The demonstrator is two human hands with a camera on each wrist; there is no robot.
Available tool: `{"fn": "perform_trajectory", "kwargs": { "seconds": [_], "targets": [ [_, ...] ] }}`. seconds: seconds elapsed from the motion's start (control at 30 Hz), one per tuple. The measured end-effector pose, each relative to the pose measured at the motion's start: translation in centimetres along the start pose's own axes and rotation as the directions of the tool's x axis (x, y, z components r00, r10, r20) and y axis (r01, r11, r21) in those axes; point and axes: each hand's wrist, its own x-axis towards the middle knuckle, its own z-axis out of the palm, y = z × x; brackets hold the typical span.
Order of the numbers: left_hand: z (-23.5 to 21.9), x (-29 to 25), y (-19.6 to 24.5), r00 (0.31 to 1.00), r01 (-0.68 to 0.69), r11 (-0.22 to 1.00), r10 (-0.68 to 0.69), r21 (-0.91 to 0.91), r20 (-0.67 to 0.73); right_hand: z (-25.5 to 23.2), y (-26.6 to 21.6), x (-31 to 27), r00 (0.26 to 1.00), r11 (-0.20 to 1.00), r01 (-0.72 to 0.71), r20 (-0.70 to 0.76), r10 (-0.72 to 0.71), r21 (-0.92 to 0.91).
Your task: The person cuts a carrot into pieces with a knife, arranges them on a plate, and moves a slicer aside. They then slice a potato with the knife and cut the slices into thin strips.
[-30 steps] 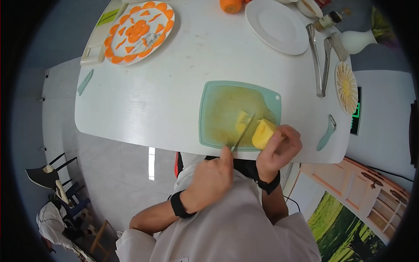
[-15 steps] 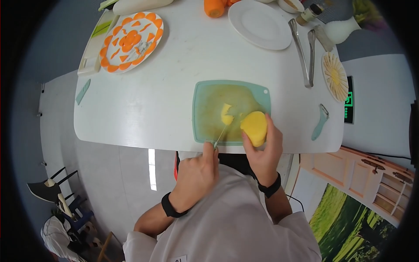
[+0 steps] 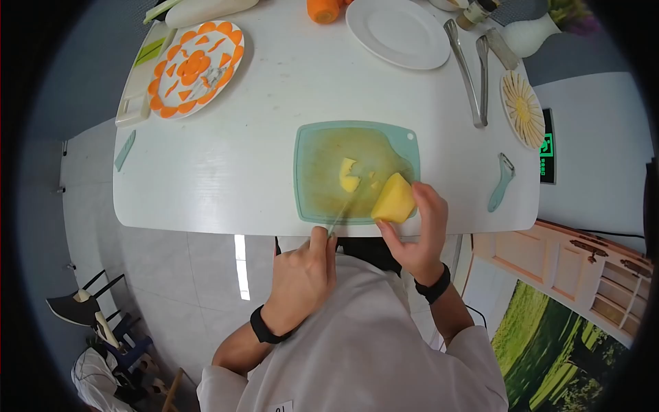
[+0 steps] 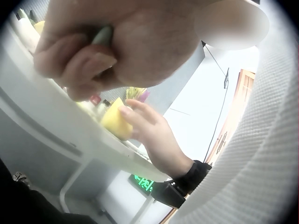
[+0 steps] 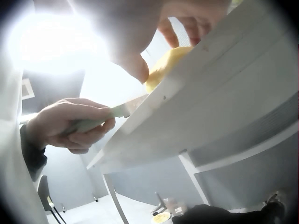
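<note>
One yellow chunk (image 3: 394, 199) is at the four o'clock corner of the green cutting board (image 3: 322, 147), pinched between thumb and fingers in the right hand's (image 3: 422, 239) grip. A smaller yellow piece (image 3: 349, 182) lies near the board's centre. The left hand's (image 3: 301, 278) grip is closed round the knife (image 3: 341, 213). On the tabletop (image 3: 206, 172), an orange-patterned plate (image 3: 158, 85) sits at ten o'clock, a peeler (image 3: 500, 189) at three.

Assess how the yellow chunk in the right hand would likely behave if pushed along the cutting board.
The yellow chunk is probably stiff, showing no sag in the right hand. It would likely slide or tip rather than roll, given its flat faces and edges. It may be slippery, as the cutting board bears what looks like a damp stain.
</note>
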Motion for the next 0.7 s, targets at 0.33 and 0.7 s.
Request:
{"fn": "perform_trajectory", "kwargs": {
  "seconds": [0.33, 0.7],
  "targets": [
    [-0.9, 1.4, -0.1, 0.998, -0.033, 0.999, 0.034, 0.016, -0.048, 1.3, -0.4, 0.1, 0.994, 0.992, -0.108, -0.002, 0.108, 0.065],
    [-2.6, 2.2, 2.1, 0.979, -0.175, 0.984, 0.173, 0.012, 0.109, -0.3, 0.9, 0.9, 0.949, 0.950, 0.307, -0.057, -0.310, -0.059]
  ]
}}
